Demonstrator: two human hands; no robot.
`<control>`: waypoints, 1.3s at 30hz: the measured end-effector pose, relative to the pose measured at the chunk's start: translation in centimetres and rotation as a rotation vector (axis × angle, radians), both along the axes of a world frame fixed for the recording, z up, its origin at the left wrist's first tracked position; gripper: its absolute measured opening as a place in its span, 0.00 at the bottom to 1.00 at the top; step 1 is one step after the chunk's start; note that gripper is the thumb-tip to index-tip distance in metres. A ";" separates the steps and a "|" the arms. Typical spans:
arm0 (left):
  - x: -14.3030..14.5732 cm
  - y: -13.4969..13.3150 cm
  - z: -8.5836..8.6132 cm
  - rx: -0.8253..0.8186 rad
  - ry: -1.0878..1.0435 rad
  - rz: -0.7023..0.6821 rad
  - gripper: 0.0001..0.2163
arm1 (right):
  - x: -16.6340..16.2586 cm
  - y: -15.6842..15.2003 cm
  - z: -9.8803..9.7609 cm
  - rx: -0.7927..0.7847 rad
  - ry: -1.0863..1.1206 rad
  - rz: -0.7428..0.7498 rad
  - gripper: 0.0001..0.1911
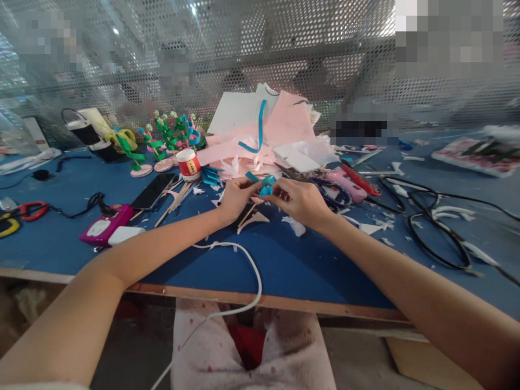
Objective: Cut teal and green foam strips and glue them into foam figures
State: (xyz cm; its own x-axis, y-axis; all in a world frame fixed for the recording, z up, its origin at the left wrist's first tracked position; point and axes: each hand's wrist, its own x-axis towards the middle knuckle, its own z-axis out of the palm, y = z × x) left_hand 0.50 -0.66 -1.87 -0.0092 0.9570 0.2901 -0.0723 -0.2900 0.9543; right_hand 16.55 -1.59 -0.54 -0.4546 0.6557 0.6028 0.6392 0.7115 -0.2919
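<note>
Both my hands meet over the middle of the blue table (280,265). Between their fingertips is a curled blue paper strip (266,189). My left hand (238,197) pinches it from the left, and one end of the strip sticks up past the fingers. From the right, my right hand (298,200) closes thumb and fingers on the same strip. A thin wooden stick (246,215) slants below the fingers; whether it joins the strip I cannot tell. Close behind lie scissors (290,172), partly covered, and a pink glue gun (347,184).
Pink and white sheets (244,116) pile up at the back, a loose blue strip (260,127) on top. Small paper plants (162,141) stand back left, near a red-and-white cup (188,164). A phone (154,191) and purple power strip (108,225) lie left. Black cable (436,216) loops right.
</note>
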 end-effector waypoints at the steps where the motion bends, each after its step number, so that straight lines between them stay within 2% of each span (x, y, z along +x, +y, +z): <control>1: 0.0 0.0 0.0 0.004 0.004 0.003 0.16 | 0.0 0.0 0.0 0.023 -0.038 -0.004 0.23; 5: 0.0 -0.1 0.1 0.009 0.030 0.015 0.16 | 0.1 -0.1 0.1 0.037 -0.091 -0.020 0.21; 12: 0.1 -0.7 0.7 0.009 0.045 -0.007 0.15 | 0.2 0.0 0.2 -0.047 -0.076 0.007 0.12; 19: -0.1 -0.5 0.2 0.071 0.132 0.003 0.13 | -0.2 0.1 -0.1 -0.342 0.272 0.156 0.19; 25: -0.2 -0.7 0.2 0.142 0.171 0.006 0.13 | -0.4 0.2 -0.1 -0.449 0.377 0.155 0.21; 32: -0.2 -0.6 -0.1 0.130 0.100 0.002 0.13 | -1.1 -0.1 -0.4 -0.751 0.521 0.194 0.21; 39: -0.2 -0.3 0.2 0.171 0.067 0.026 0.13 | -1.0 -0.1 -0.1 -0.771 0.484 0.212 0.21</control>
State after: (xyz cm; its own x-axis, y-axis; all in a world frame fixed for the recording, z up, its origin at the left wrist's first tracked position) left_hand 0.30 -0.93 -1.71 -0.0085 0.8934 0.4491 -0.0002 -0.4492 0.8935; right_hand 15.57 -1.68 -0.67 -0.4237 0.8854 0.1909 0.2037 0.2985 -0.9324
